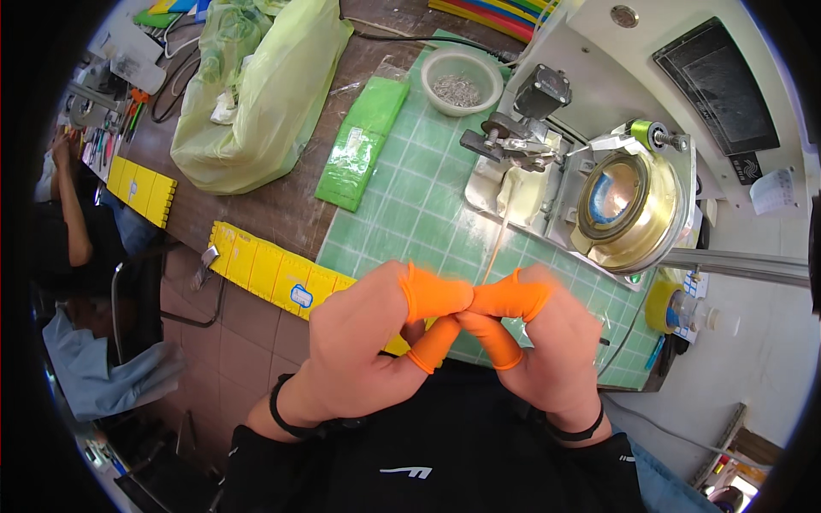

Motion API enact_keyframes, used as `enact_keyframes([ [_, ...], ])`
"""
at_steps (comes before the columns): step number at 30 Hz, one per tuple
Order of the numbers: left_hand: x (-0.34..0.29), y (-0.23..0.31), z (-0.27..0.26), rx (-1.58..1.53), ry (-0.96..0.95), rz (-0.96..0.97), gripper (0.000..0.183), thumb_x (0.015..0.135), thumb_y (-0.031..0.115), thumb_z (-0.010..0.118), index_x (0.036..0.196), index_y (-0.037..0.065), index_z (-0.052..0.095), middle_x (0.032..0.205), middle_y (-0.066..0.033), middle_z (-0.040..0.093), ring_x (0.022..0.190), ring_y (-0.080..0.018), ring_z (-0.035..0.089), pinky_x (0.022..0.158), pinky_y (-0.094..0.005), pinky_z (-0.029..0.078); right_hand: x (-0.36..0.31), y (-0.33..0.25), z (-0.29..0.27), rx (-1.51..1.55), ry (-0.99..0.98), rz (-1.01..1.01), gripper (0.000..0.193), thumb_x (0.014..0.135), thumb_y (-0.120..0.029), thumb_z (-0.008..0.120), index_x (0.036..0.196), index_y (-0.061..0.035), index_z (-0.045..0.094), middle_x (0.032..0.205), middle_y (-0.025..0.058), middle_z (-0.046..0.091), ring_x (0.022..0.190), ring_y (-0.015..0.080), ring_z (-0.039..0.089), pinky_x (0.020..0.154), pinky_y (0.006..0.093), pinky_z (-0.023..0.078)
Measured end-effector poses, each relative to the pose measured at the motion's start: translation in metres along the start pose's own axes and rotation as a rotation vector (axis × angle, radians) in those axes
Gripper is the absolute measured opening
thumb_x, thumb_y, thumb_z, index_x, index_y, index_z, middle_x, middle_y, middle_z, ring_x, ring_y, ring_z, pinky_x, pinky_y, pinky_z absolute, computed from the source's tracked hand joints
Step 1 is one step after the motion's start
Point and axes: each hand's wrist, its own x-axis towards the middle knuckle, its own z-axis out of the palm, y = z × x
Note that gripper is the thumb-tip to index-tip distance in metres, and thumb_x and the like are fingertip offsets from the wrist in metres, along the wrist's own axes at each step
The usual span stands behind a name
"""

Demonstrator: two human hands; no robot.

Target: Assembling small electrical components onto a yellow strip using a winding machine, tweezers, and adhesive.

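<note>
My left hand [363, 342] and my right hand [552, 350] meet over the near edge of the green gridded mat [398, 227]. Orange finger cots cover thumb and forefinger on both. Each hand is closed in a pinch, the fingertips touching each other. Whatever lies between them is hidden or too small to make out. Just beyond the fingertips, a thin pale stick [496, 248] rests with its far end at a metal tray [487, 192] holding something cream-coloured. A round brass-coloured pot [646, 214] belongs to the machine on the right.
A whitish bowl of small metal pieces [462, 77] stands at the back, near a green packet [363, 141]. Pale yellow-green plastic bag [282, 111] lies far left. Yellow strips [269, 269] line the table edge. A clear bottle [688, 309] is at right. Another person [77, 214] sits far left.
</note>
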Motion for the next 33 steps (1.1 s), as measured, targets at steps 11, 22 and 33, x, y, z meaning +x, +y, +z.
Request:
enact_keyframes([
  [11, 0.008, -0.015, -0.005, -0.289, 0.023, 0.066, 0.03, 0.077, -0.009, 0.08, 0.105, -0.002, 0.074, 0.089, -0.0107, 0.071, 0.067, -0.0123, 0.064, 0.052, -0.0213, 0.048, -0.006, 0.008, 0.003, 0.189, 0.066, 0.012, 0.029, 0.083, -0.01, 0.084, 0.106, -0.0008, 0.069, 0.093, 0.0116, 0.064, 0.065, 0.024, 0.065, 0.055, 0.0306, 0.053],
  [22, 0.002, -0.007, -0.001, -0.712, -0.035, -0.278, 0.019, 0.085, -0.007, 0.077, 0.104, -0.006, 0.072, 0.094, -0.0129, 0.071, 0.069, -0.0121, 0.068, 0.055, -0.0207, 0.052, -0.013, 0.016, -0.004, 0.051, 0.14, -0.197, 0.034, 0.074, -0.007, 0.085, 0.107, -0.0027, 0.076, 0.092, 0.0088, 0.069, 0.064, 0.0199, 0.066, 0.052, 0.0289, 0.052],
  [33, 0.002, 0.002, -0.002, -0.502, -0.047, -0.237, 0.025, 0.094, -0.002, 0.069, 0.119, -0.006, 0.07, 0.097, -0.0169, 0.077, 0.066, -0.0146, 0.071, 0.059, -0.0231, 0.055, -0.014, 0.012, -0.013, 0.128, 0.124, -0.092, 0.025, 0.079, -0.004, 0.082, 0.103, -0.004, 0.074, 0.092, 0.0093, 0.07, 0.067, 0.0219, 0.067, 0.055, 0.0287, 0.053],
])
